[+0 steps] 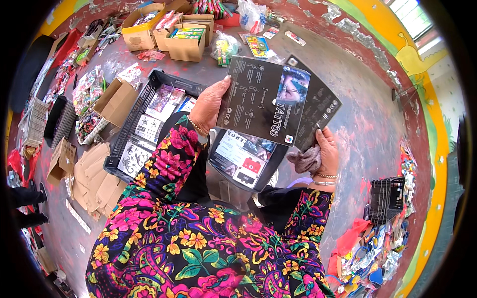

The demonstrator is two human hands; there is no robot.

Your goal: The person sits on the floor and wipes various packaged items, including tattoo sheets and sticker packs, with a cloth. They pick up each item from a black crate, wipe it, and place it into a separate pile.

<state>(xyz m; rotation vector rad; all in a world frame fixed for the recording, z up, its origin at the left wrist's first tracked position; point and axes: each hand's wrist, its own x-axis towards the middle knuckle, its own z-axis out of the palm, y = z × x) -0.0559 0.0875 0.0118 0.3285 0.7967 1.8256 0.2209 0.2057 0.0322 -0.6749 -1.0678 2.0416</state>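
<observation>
One front sheet (248, 107) and one rear sheet (324, 94), both dark, held up by two hands

Nearest are the flowered sleeves (171, 154), and beyond them the hands, held well apart. The left hand (211, 107) pinches the front sheet by its left edge, thumb on the printed face. The right hand (328, 151) grips the rear sheet near its lower edge, with a grey cloth (304, 160) bunched against it; whether the fingers clasp the cloth too, I cannot tell.

The front sheet partly covers the rear one. Each seems held from one side only, so either could bend or slip if the pinch slackened. The cloth could snag the rear sheet's lower edge if the right hand turned, and a dropped sheet might land among the packs in the black tub (229, 178) just below.

To the left of the tub stands a black crate (133, 115) of printed packs; an elbow swinging wide could knock its rim. Flattened cardboard (97, 179) lies past it, where a foot might slide. Farther off are open cartons (186, 48), a knotted clear bag (224, 47) and, at the edge, a peeling red and yellow wall (428, 134).
</observation>
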